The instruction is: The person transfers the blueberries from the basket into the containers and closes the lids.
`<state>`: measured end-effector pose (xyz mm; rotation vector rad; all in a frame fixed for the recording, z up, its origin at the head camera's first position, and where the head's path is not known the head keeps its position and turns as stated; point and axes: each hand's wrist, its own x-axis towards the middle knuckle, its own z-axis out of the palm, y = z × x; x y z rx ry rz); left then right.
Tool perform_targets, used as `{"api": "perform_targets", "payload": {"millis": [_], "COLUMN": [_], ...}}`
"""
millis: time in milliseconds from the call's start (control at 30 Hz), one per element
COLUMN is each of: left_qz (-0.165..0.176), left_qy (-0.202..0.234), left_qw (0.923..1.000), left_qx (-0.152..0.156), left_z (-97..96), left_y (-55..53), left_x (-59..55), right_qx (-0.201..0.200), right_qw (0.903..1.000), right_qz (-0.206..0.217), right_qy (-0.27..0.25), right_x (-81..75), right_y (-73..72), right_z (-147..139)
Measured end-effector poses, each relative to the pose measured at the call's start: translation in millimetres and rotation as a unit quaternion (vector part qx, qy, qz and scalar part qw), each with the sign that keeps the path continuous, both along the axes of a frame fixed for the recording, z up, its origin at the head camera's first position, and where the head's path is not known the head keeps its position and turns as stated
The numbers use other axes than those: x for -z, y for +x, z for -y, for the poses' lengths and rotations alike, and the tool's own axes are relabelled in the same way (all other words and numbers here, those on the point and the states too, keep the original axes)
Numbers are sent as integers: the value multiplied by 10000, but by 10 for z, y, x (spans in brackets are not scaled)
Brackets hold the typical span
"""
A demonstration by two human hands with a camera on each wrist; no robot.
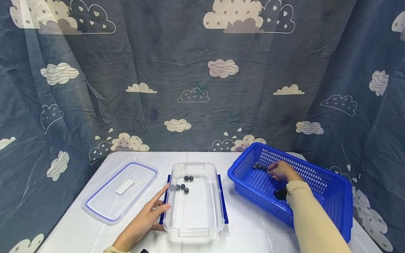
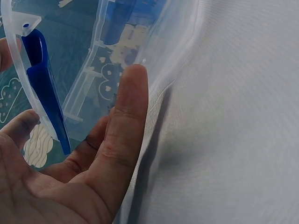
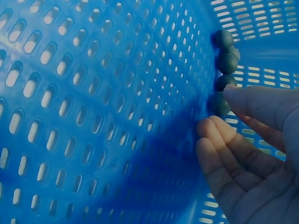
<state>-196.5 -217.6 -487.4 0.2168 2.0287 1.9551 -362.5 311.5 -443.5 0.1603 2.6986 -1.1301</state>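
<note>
My left hand (image 1: 147,211) rests against the left side of a clear plastic container (image 1: 194,211), fingers extended around its blue latch (image 2: 46,88) and the thumb tip at the rim. Several small black balls (image 1: 186,190) lie toward the far left of this container. Inside a blue perforated basket (image 1: 340,196), my right hand (image 1: 281,171) reaches to a short row of similar black balls (image 3: 227,63). In the right wrist view, its thumb and bent fingertips pinch the nearest ball (image 3: 217,104), partly covering it.
A clear lid (image 1: 105,200) with a blue seal and a white label (image 1: 124,186) lies on the white tablecloth (image 1: 250,228), left of the container. The basket stands at an angle on the right. A dark cloud-patterned curtain (image 1: 186,70) surrounds the table's back and sides.
</note>
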Motion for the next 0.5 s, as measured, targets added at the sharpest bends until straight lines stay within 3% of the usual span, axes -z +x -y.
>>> {"api": "perform_targets", "payload": {"millis": [500], "left_qz": [-41], "left_qy": [-10], "left_qw": [10000], "left_qx": [-40], "left_z": [-7], "left_y": [4], "left_x": [-6], "right_qx": [-46], "right_qw": [9999], "right_qz": [-94], "right_qy": [100], "right_x": [35], "right_y": [-30], "right_z": [49]}}
